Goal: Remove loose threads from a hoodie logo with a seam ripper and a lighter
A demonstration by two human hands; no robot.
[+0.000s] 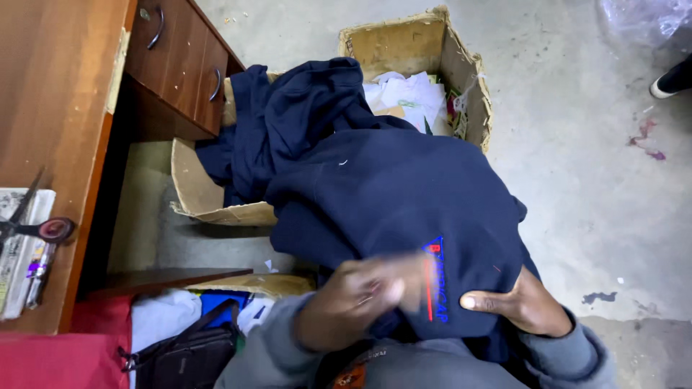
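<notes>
**A:** Where's the work sitting right now?

**B:** The big navy sweatshirt is draped over my lap, its far end trailing up into the torn cardboard box on the concrete floor. That box sits just off the drawer corner of the wooden desk, and there's white cloth in its back half.

**A:** And your hands?

**B:** Both are on the near hem, by the red and blue printed mark. My right hand is closed over the edge with the thumb pressing flat on the fabric. My left hand is blurred; its fingers look curled on the cloth, but how tight the grip is, I cannot tell.

**A:** So which step is that?

**B:** I'd judge I'm handling the printed patch, maybe checking or smoothing it. Next it wants the cloth kept taut between both hands.

**A:** Anything small nearby?

**B:** Scissors at the desk's near edge.
</notes>
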